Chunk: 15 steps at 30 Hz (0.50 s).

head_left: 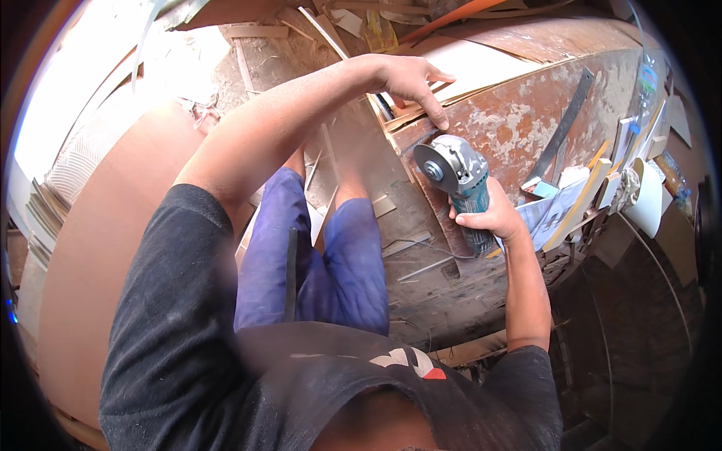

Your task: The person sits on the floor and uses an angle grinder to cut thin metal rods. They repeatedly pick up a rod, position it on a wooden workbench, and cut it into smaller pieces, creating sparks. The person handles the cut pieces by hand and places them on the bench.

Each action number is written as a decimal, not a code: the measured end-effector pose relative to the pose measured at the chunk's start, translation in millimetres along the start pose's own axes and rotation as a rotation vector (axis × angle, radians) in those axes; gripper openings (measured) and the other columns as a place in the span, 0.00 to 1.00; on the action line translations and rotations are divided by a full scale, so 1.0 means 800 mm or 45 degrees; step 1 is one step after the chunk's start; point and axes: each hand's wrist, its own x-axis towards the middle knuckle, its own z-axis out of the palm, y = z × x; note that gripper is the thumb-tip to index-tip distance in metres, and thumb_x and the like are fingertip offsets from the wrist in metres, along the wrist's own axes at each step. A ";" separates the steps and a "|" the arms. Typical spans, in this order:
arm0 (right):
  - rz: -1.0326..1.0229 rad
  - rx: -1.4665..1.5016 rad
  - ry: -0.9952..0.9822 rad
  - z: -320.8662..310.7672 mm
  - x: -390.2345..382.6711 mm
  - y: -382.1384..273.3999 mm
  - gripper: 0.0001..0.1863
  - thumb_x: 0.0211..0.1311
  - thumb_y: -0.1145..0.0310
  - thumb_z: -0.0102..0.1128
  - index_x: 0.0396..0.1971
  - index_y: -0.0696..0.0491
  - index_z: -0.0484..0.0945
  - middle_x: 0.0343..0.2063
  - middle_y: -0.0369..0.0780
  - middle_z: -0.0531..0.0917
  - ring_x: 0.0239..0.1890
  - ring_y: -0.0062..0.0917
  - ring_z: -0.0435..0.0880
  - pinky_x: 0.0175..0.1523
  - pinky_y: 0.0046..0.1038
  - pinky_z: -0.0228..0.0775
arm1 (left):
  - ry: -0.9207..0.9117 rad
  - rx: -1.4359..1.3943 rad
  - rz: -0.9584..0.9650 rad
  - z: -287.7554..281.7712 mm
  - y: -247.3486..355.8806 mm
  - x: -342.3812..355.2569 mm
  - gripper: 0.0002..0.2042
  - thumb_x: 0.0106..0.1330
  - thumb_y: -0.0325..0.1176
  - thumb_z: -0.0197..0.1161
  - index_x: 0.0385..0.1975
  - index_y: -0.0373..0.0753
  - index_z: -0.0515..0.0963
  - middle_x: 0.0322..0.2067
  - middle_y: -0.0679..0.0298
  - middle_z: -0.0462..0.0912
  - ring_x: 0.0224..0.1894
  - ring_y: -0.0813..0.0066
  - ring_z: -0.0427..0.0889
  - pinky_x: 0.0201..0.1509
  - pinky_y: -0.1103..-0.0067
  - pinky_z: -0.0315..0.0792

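Observation:
My right hand (492, 214) is wrapped round the teal body of an angle grinder (472, 194). The grinder's round cutting disc (436, 167) faces left, beside the corner of a worn reddish-brown workbench (504, 124). My left hand (410, 84) is over that near corner with thumb and forefinger spread apart. Its thumb tip comes down just above the grinder's head; whether it touches the bench cannot be told. A pale thin sheet (477, 66) lies on the bench beyond my left fingers.
A dark flat strip (560, 135) lies across the bench. Offcuts and a yellow-edged wood strip (579, 199) crowd its right side. A large brown panel (113, 255) stands at my left. Wood scraps (259, 31) litter the dusty floor around my legs.

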 end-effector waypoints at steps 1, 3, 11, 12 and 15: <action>0.008 -0.004 0.001 0.001 0.000 -0.001 0.31 0.45 0.64 0.82 0.50 0.58 0.79 0.36 0.37 0.87 0.38 0.22 0.86 0.47 0.27 0.79 | 0.011 0.000 0.010 0.001 -0.001 0.001 0.59 0.43 0.51 0.85 0.79 0.38 0.64 0.69 0.40 0.75 0.64 0.54 0.82 0.60 0.66 0.82; 0.023 -0.007 0.013 0.002 -0.002 -0.004 0.30 0.45 0.64 0.82 0.48 0.58 0.80 0.36 0.37 0.86 0.37 0.22 0.87 0.46 0.27 0.79 | 0.016 -0.001 0.022 0.001 -0.002 0.001 0.59 0.43 0.51 0.85 0.79 0.38 0.64 0.67 0.40 0.76 0.63 0.54 0.83 0.59 0.67 0.82; 0.034 0.050 0.020 0.003 0.000 -0.003 0.32 0.45 0.67 0.83 0.52 0.58 0.78 0.35 0.37 0.88 0.37 0.21 0.88 0.48 0.28 0.80 | 0.029 -0.038 0.025 0.003 -0.005 0.003 0.59 0.42 0.49 0.86 0.79 0.38 0.65 0.62 0.42 0.81 0.59 0.55 0.85 0.57 0.67 0.82; 0.040 0.054 0.017 0.003 0.000 -0.003 0.32 0.45 0.68 0.82 0.52 0.58 0.78 0.35 0.37 0.88 0.38 0.21 0.87 0.48 0.28 0.80 | 0.035 -0.032 0.017 0.003 -0.004 0.002 0.59 0.42 0.48 0.87 0.79 0.38 0.65 0.62 0.42 0.81 0.58 0.56 0.85 0.57 0.67 0.83; 0.053 0.052 0.004 0.003 0.000 -0.006 0.32 0.46 0.68 0.82 0.52 0.59 0.78 0.36 0.38 0.88 0.38 0.21 0.87 0.48 0.28 0.81 | 0.037 -0.029 0.002 0.004 -0.001 0.001 0.58 0.42 0.47 0.87 0.79 0.38 0.65 0.62 0.43 0.82 0.57 0.56 0.86 0.56 0.67 0.83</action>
